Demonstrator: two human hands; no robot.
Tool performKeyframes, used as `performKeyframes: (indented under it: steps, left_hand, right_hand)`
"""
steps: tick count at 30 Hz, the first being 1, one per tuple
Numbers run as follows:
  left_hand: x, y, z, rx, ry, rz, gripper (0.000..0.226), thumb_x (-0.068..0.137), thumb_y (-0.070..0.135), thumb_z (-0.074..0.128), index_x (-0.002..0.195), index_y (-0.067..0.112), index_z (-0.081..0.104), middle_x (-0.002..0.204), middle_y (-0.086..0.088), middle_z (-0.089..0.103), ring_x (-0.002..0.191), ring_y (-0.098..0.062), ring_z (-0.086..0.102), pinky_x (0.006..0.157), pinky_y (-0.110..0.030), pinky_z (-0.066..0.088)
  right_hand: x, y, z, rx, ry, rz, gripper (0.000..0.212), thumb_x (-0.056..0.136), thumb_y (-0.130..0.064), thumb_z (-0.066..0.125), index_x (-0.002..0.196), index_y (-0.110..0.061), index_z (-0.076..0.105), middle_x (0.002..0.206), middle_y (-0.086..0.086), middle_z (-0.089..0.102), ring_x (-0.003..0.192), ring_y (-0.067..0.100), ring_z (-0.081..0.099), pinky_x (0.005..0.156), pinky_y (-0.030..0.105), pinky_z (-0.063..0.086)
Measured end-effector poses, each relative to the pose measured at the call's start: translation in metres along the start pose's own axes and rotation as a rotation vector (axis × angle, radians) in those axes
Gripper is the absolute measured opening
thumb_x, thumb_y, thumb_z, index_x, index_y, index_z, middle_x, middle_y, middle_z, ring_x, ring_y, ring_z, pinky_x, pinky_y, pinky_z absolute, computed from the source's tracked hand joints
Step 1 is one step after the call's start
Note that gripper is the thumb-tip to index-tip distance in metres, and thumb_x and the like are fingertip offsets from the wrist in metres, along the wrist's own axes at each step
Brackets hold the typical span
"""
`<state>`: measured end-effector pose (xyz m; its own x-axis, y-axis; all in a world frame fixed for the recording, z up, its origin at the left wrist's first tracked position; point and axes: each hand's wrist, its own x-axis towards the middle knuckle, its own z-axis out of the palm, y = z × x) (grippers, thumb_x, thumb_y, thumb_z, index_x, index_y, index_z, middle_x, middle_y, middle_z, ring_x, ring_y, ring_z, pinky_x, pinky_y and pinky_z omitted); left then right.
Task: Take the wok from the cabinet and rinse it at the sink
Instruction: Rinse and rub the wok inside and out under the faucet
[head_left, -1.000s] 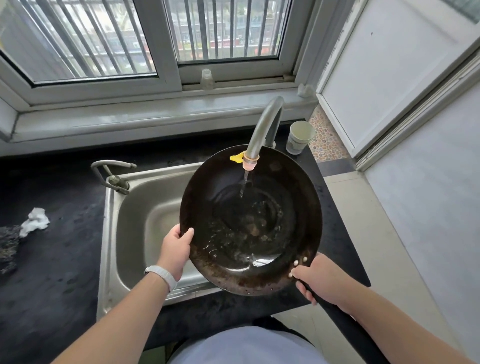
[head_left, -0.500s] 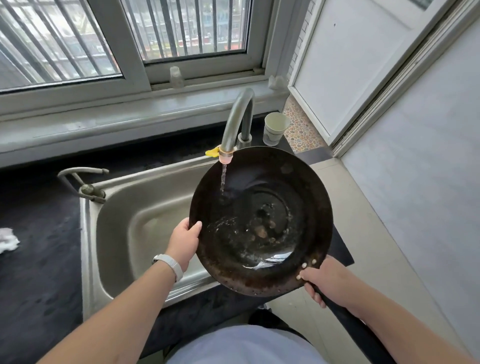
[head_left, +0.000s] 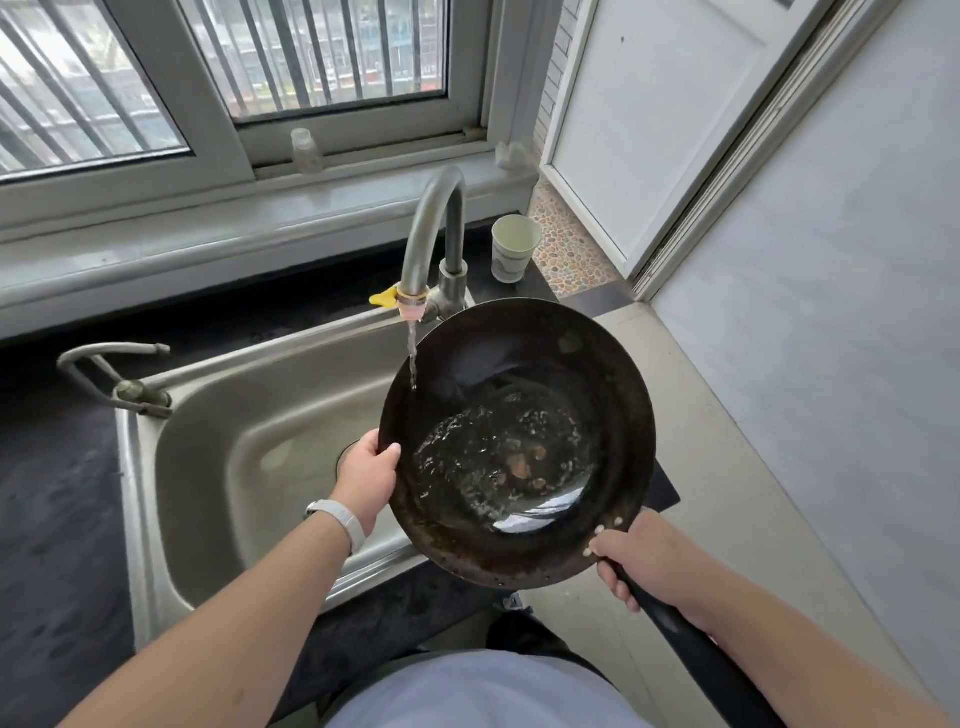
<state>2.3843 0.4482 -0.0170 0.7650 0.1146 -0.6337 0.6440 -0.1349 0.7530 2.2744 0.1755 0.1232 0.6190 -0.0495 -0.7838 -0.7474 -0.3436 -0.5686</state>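
A dark round wok (head_left: 519, 395) with brown residue and a pool of water in its bottom hangs over the right end of the steel sink (head_left: 218, 457). My left hand (head_left: 368, 474) grips its left rim, thumb over the edge. My right hand (head_left: 631, 561) is closed around the black handle at the lower right. Water runs from the curved tap (head_left: 423, 244) and lands just inside the wok's upper left rim.
A paper cup (head_left: 513, 248) stands on the black counter (head_left: 57, 519) behind the wok. A second, smaller tap (head_left: 117, 374) sits at the sink's back left corner. A small bottle (head_left: 305, 150) is on the window sill. A tiled floor lies to the right.
The wok has shifted right relative to the tap, so the stream now lands near its upper left rim instead of its middle. The water inside has sloshed. Both hands keep their grip.
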Motion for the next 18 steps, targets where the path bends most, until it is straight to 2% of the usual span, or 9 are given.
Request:
performKeyframes:
  steps: [6,11,18]
  left_hand:
    - [-0.005,-0.008,-0.006,0.007,0.008,0.011,0.025,0.104,0.009,0.045,0.096,0.017,0.067,0.093,-0.010,0.071,0.083,-0.025,0.063,0.071,-0.035,0.051]
    - [-0.014,-0.013,-0.021,0.002,0.045,0.012,0.031,0.105,0.006,0.044,0.095,0.024,0.066,0.087,-0.004,0.070,0.076,-0.021,0.062,0.062,-0.031,0.049]
    - [-0.026,-0.023,-0.053,-0.010,0.142,-0.013,0.025,0.104,0.007,0.046,0.095,0.015,0.068,0.086,-0.011,0.069,0.079,-0.027,0.062,0.073,-0.040,0.052]
  right_hand:
    - [0.007,0.003,-0.001,-0.002,-0.047,0.024,0.031,0.091,-0.006,0.051,0.060,-0.004,0.051,0.051,0.009,0.051,0.041,0.015,0.043,0.042,0.025,0.038]
    - [0.022,0.002,0.002,-0.024,-0.092,0.081,0.039,0.093,-0.006,0.051,0.055,-0.011,0.054,0.053,0.008,0.052,0.041,0.014,0.043,0.041,0.024,0.038]
    - [0.048,-0.005,0.012,-0.044,-0.207,0.120,0.035,0.095,-0.007,0.051,0.061,-0.007,0.056,0.053,0.007,0.052,0.042,0.015,0.042,0.041,0.024,0.037]
